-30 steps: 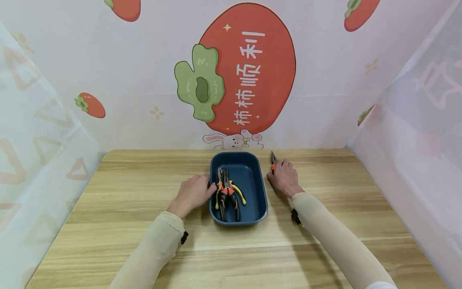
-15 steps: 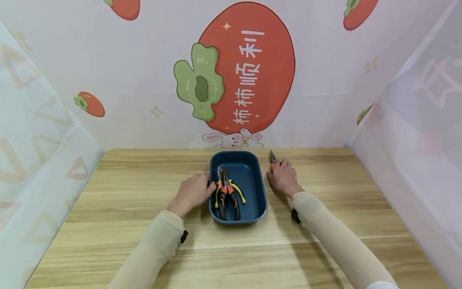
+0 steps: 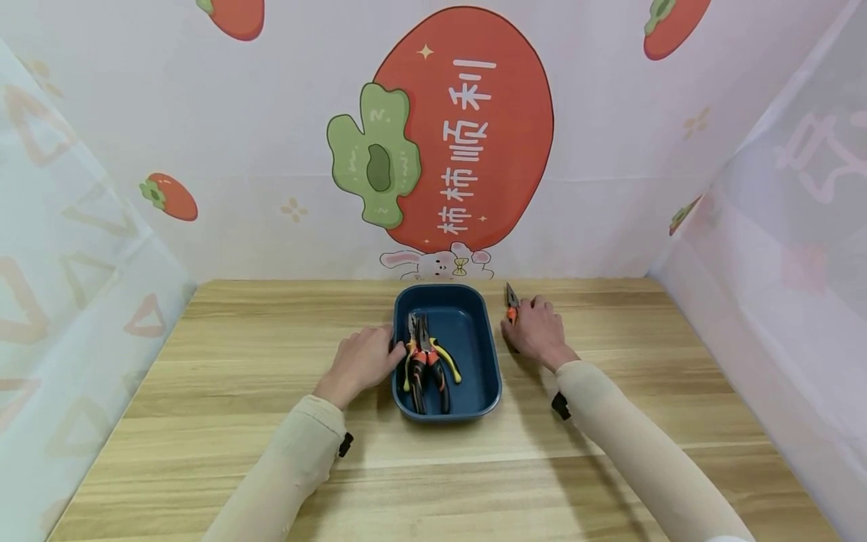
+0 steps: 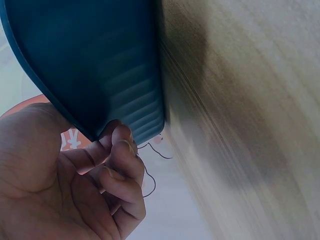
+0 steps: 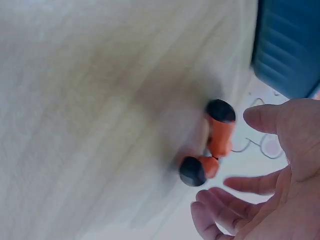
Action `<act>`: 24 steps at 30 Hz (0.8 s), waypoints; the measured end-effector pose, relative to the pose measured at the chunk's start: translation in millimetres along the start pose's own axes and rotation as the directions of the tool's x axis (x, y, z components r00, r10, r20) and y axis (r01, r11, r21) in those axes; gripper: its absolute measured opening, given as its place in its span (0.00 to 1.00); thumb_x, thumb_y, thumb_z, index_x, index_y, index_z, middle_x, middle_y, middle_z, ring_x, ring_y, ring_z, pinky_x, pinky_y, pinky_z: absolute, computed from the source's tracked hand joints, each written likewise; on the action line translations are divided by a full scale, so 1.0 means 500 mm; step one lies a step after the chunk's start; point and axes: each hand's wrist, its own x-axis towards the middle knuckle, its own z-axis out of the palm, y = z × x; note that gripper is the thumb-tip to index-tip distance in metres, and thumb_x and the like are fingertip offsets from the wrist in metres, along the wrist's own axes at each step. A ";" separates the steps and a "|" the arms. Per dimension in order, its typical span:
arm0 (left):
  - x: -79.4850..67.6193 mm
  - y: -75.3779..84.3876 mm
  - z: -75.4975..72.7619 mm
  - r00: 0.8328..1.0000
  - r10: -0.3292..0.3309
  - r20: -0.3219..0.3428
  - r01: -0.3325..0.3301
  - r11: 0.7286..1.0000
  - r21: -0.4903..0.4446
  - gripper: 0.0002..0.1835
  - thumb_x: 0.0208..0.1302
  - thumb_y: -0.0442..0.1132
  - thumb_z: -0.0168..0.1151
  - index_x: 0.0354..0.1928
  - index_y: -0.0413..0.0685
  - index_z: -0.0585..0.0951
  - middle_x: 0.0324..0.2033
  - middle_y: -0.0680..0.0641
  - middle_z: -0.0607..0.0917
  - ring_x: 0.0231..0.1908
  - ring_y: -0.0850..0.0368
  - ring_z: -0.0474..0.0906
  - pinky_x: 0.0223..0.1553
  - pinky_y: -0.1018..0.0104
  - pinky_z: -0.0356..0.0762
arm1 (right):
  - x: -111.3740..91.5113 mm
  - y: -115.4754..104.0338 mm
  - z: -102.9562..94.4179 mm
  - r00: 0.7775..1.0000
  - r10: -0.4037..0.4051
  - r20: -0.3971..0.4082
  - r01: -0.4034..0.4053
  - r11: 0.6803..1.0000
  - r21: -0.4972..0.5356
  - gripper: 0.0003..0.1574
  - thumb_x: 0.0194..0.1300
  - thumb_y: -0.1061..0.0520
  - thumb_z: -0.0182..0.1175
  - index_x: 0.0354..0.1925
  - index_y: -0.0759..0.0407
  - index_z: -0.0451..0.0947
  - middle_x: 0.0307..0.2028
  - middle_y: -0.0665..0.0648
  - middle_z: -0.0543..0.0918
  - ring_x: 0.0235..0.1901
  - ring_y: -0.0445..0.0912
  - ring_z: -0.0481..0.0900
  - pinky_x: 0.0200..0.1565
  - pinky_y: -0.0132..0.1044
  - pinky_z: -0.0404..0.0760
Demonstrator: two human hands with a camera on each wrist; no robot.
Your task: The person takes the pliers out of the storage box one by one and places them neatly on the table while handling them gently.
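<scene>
Pliers with orange handles (image 3: 511,304) lie just to the right of the blue tray (image 3: 472,384), and there I have the right hand (image 3: 537,329) over them, thumb and fingers wide apart (whether it touches them, I cannot tell), while the left hand (image 3: 366,357) pinches the tray's left rim. From my remote post, I judge this step as the grasping, so next move calls for closing fingers around both handles.

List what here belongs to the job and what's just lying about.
Likely in the job:
- tray, gripped by the left hand
- pliers inside
- loose pliers at the right hand

Just around:
- table
- backdrop
</scene>
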 end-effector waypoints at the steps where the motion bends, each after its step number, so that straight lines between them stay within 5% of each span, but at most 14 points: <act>1: 0.000 0.000 -0.001 1.000 0.000 -0.001 0.000 1.000 0.000 0.15 0.73 0.48 0.55 0.30 0.48 0.75 0.19 0.48 0.73 0.18 0.52 0.71 0.23 0.58 0.65 | -0.003 0.000 -0.005 1.000 -0.008 -0.009 0.008 1.000 0.001 0.36 0.72 0.43 0.58 0.59 0.74 0.71 0.55 0.75 0.71 0.50 0.64 0.71 0.52 0.60 0.74; 10: -0.002 0.001 -0.005 1.000 0.006 -0.002 -0.006 1.000 -0.003 0.15 0.73 0.47 0.55 0.28 0.49 0.74 0.18 0.49 0.73 0.18 0.52 0.70 0.22 0.59 0.65 | -0.027 -0.012 -0.048 0.991 -0.096 -0.093 0.102 0.993 0.060 0.24 0.68 0.50 0.62 0.51 0.68 0.80 0.43 0.67 0.80 0.40 0.60 0.77 0.40 0.53 0.79; 24: -0.002 0.003 -0.005 1.000 -0.003 0.007 0.003 1.000 -0.026 0.14 0.73 0.48 0.56 0.30 0.48 0.75 0.19 0.48 0.73 0.19 0.52 0.71 0.22 0.59 0.65 | -0.086 -0.081 -0.107 0.966 -0.240 -0.096 0.248 0.965 0.088 0.16 0.65 0.51 0.66 0.40 0.63 0.85 0.31 0.57 0.84 0.27 0.48 0.79 0.29 0.42 0.79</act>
